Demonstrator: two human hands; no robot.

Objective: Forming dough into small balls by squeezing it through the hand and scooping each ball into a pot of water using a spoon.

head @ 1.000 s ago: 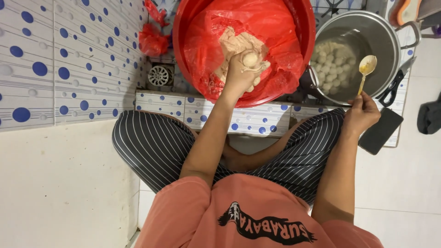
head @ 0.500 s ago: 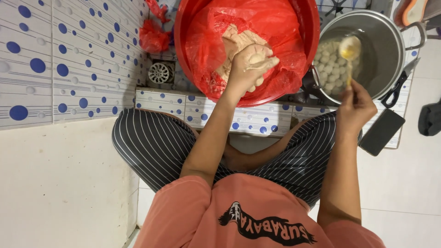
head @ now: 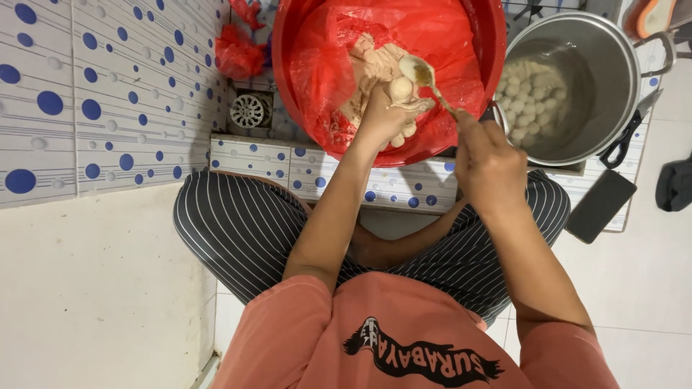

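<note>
A red basin (head: 303,119) lined with red plastic holds pale dough (head: 371,61). My left hand (head: 386,119) is inside it, squeezing dough so that a round ball (head: 401,88) bulges out at the top of the fist. My right hand (head: 489,162) grips a metal spoon (head: 422,74) whose bowl rests right beside that ball. To the right stands a steel pot (head: 613,65) of cloudy water with several pale balls (head: 525,90) floating in it.
A blue-dotted tiled wall (head: 108,94) rises on the left with a floor drain (head: 249,112) and a crumpled red bag (head: 238,54) next to the basin. A dark phone (head: 602,205) lies on the floor at right, below the pot. My crossed legs in striped trousers (head: 238,230) fill the foreground.
My right hand swung the spoon from over the pot leftward to the basin, and it now meets the ball in my left hand. The left hand stayed in the basin, squeezing out a ball.
</note>
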